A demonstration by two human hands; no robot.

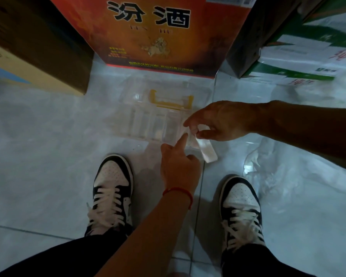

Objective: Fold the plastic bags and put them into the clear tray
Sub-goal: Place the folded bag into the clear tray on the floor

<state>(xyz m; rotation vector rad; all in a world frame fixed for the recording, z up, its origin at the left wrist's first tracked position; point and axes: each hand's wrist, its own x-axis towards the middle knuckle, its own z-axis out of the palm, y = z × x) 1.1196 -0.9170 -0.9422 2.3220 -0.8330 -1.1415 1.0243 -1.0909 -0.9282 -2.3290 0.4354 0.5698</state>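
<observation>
Dim, bluish light; floor [48,156] glare, soft wide-angle edges.

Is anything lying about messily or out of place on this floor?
Mostly tidy. The one loose thing is a heap of crumpled plastic bags on the tiles beside the right shoe, not yet folded. The right hand pinches a folded bag at the clear tray.

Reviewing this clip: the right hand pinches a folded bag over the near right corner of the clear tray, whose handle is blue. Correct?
Not quite. The head view shows the tray handle is yellow, not blue. The rest holds: the right hand pinches the folded bag over that corner.
</observation>
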